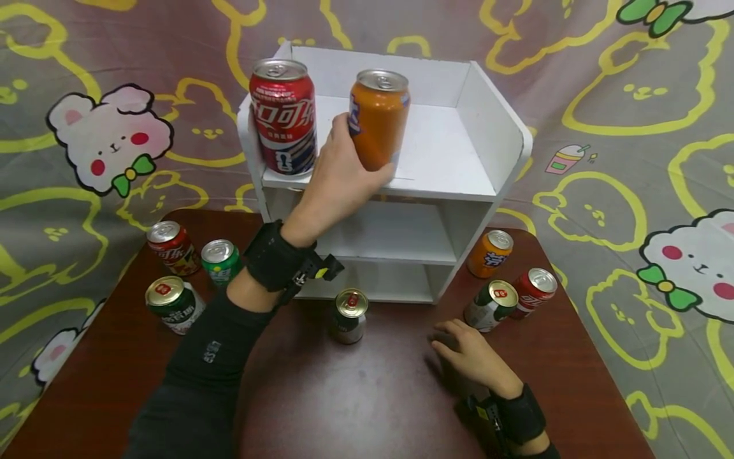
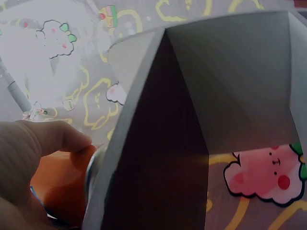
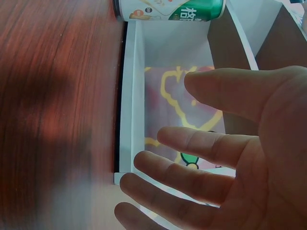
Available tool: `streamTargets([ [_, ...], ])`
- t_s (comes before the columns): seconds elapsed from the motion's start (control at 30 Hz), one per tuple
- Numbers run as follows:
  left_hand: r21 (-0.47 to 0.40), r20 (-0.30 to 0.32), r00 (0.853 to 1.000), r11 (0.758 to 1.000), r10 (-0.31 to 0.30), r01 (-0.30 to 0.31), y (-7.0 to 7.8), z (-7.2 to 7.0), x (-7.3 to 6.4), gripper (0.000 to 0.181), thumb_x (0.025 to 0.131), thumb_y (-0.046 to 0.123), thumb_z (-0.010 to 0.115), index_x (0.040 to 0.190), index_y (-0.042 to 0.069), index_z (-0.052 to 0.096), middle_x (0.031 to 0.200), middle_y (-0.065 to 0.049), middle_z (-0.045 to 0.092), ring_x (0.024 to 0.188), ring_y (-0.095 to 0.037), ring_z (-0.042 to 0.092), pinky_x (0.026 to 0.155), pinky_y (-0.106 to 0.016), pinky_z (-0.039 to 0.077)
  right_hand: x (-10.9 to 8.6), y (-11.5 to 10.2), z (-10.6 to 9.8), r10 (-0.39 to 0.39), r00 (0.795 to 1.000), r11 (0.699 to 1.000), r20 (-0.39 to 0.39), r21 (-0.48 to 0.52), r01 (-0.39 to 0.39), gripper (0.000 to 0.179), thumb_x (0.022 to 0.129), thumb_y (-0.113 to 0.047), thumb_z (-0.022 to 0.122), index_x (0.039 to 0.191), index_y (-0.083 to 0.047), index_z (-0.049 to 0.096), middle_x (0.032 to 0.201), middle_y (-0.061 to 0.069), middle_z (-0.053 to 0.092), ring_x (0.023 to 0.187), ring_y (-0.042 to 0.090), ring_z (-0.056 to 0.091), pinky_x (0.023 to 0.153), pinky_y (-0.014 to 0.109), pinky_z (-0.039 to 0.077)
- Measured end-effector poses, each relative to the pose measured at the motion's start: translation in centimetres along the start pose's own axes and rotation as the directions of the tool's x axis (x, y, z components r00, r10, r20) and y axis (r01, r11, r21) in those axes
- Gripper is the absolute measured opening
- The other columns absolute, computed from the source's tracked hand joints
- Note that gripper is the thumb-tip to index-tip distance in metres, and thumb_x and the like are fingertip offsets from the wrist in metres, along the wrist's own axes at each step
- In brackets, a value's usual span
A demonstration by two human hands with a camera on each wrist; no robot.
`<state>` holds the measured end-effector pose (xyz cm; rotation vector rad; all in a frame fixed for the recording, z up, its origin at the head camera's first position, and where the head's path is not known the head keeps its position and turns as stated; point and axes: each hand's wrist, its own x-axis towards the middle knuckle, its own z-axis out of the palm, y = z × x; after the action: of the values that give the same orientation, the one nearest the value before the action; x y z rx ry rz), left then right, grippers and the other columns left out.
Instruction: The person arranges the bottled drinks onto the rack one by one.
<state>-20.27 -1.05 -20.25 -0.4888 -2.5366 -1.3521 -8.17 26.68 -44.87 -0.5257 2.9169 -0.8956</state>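
My left hand (image 1: 344, 169) grips an orange soda can (image 1: 380, 121) at the front edge of the white shelf unit's (image 1: 441, 143) top board. In the left wrist view the thumb lies along the orange can (image 2: 64, 184), whose end is right at the board's edge. A red cola can (image 1: 283, 118) stands upright just left of it on the same board. My right hand (image 1: 473, 357) is low over the table with fingers spread and nothing in them. Closest to it is a green and white can (image 1: 491, 306) with a gold top.
Behind that can stand a red can (image 1: 534, 292) and another orange can (image 1: 490, 253). On the left are a red can (image 1: 172, 247), a green can (image 1: 221, 261) and a dark green can (image 1: 174, 304). A gold-topped can (image 1: 350, 314) stands before the shelf on the brown table (image 1: 355, 395).
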Motion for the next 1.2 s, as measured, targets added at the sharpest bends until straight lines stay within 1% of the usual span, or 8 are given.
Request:
streamTargets([
  [0.2,0.069,-0.057,0.998,0.998,0.014,-0.01,0.1,0.3,0.1,0.083,0.08,0.034,0.071,0.142,0.006,0.024,0.134,-0.01,0.043,0.118,-0.017,0.047,0.098,-0.027,0.037,0.2,0.0,-0.1,0.001,1.0,1.0,0.005,-0.008,-0.001,0.033,0.093,-0.024,0.062,0.116,-0.001,0.061,0.109,0.011,0.061,0.1,0.028,0.06,0.08,0.043,0.05],
  [0.4,0.132,-0.111,0.994,0.991,0.017,-0.002,0.1,0.6,0.2,0.088,0.077,0.039,0.074,0.142,0.005,0.024,0.134,-0.011,0.043,0.118,-0.018,0.048,0.099,-0.028,0.037,0.2,-0.1,-0.1,-0.004,1.0,1.0,-0.006,-0.008,0.004,0.032,0.093,-0.023,0.062,0.116,0.0,0.061,0.109,0.011,0.061,0.1,0.028,0.06,0.08,0.044,0.05],
  [0.57,0.174,-0.133,0.991,0.985,0.022,0.001,0.0,0.9,0.4,0.094,0.076,0.043,0.074,0.144,0.003,0.022,0.137,-0.012,0.04,0.122,-0.019,0.045,0.102,-0.029,0.035,0.1,0.0,0.1,0.002,1.0,1.0,0.005,0.002,-0.003,0.033,0.093,-0.023,0.062,0.117,0.0,0.061,0.11,0.011,0.061,0.101,0.028,0.06,0.081,0.044,0.049],
  [0.8,0.225,-0.142,0.99,0.974,0.016,0.017,-0.1,1.2,0.5,0.097,0.076,0.048,0.074,0.144,0.004,0.022,0.136,-0.011,0.038,0.123,-0.02,0.043,0.102,-0.03,0.035,0.0,0.1,0.2,0.016,1.0,1.0,0.019,0.006,-0.016,0.033,0.093,-0.025,0.062,0.117,-0.001,0.061,0.11,0.011,0.061,0.101,0.028,0.059,0.082,0.045,0.049],
  [0.93,0.234,-0.146,0.989,0.972,0.002,0.032,-0.1,1.4,0.6,0.1,0.075,0.053,0.072,0.145,0.005,0.02,0.137,-0.011,0.035,0.124,-0.02,0.041,0.102,-0.032,0.036,0.0,0.0,0.1,0.021,1.0,1.0,0.02,0.009,-0.021,0.033,0.093,-0.024,0.062,0.117,-0.001,0.061,0.11,0.011,0.061,0.102,0.028,0.059,0.082,0.045,0.049],
  [1.07,0.213,-0.127,0.992,0.977,0.0,0.027,-0.2,1.4,0.7,0.102,0.075,0.057,0.071,0.147,0.006,0.017,0.139,-0.011,0.034,0.126,-0.021,0.04,0.102,-0.035,0.036,0.0,-0.1,0.0,0.023,1.0,1.0,0.019,0.013,-0.023,0.033,0.093,-0.024,0.062,0.116,-0.001,0.061,0.109,0.011,0.061,0.101,0.028,0.059,0.082,0.045,0.049],
  [1.13,0.178,-0.098,0.995,0.984,-0.003,0.02,-0.3,1.2,0.6,0.104,0.076,0.056,0.07,0.148,0.007,0.014,0.142,-0.011,0.032,0.128,-0.021,0.039,0.103,-0.035,0.035,0.0,-0.1,0.0,0.021,1.0,1.0,0.018,0.014,-0.022,0.033,0.093,-0.024,0.062,0.116,-0.001,0.061,0.109,0.01,0.061,0.101,0.027,0.059,0.081,0.045,0.049],
  [1.2,0.129,-0.055,0.998,0.992,-0.008,0.015,-0.4,0.9,0.6,0.103,0.077,0.054,0.07,0.149,0.009,0.011,0.145,-0.01,0.031,0.13,-0.019,0.038,0.105,-0.036,0.033,-0.1,-0.1,0.0,0.019,1.0,1.0,0.019,0.014,-0.02,0.033,0.093,-0.024,0.062,0.116,-0.001,0.061,0.109,0.01,0.061,0.101,0.027,0.059,0.081,0.044,0.049],
])
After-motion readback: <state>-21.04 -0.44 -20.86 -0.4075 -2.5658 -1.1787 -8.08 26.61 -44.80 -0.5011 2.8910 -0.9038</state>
